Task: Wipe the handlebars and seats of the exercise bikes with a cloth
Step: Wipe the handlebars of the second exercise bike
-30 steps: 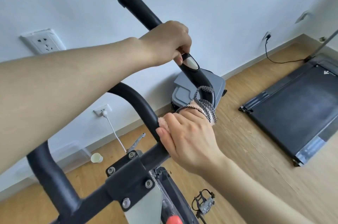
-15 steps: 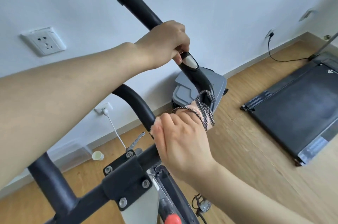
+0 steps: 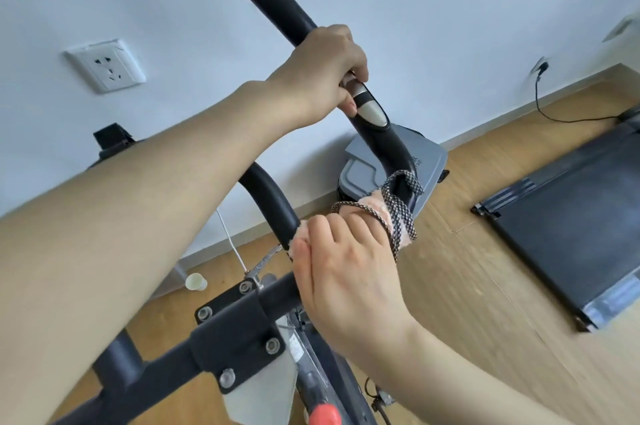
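Handlebars of the exercise bike carry both hands. The left hand is curled round the long upright bar, just above its silver sensor pad. The right hand grips lower down, near the black clamp, holding a pinkish cloth under its fingers against the bar. A checkered cord loops over its knuckles and round the tube. Beyond lie a wooden floor, a grey machine base, a treadmill on the right and a wall socket on the left
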